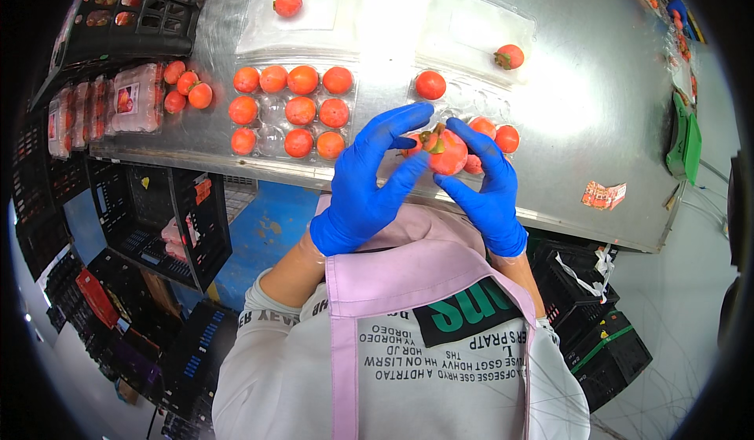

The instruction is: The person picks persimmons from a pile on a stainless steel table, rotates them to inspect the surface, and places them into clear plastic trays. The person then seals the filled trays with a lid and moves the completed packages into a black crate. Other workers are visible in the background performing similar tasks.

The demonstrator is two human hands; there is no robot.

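Both of my hands wear blue gloves. At the table's front edge, my right hand [486, 172] holds an orange-red persimmon [449, 154] between thumb and fingers, its green calyx turned left. My left hand [371, 181] is beside it with fingers apart; its blurred thumb overlaps the fruit's left side, and contact is unclear. Beneath my hands lies a clear plastic tray [462, 95] with several persimmons, partly hidden. To the left, another clear clamshell tray [272, 134] holds rows of persimmons, with two bare cups in its second column.
Single persimmons lie on the raised lids [287, 5] [509, 57]. Packed clamshells [138, 98] stand at left beside loose persimmons [200, 95] and a black crate [135, 22]. Printed labels [604, 195] and a green holder [683, 140] are at right. More crates [609, 351] stand below the metal table [589, 128].
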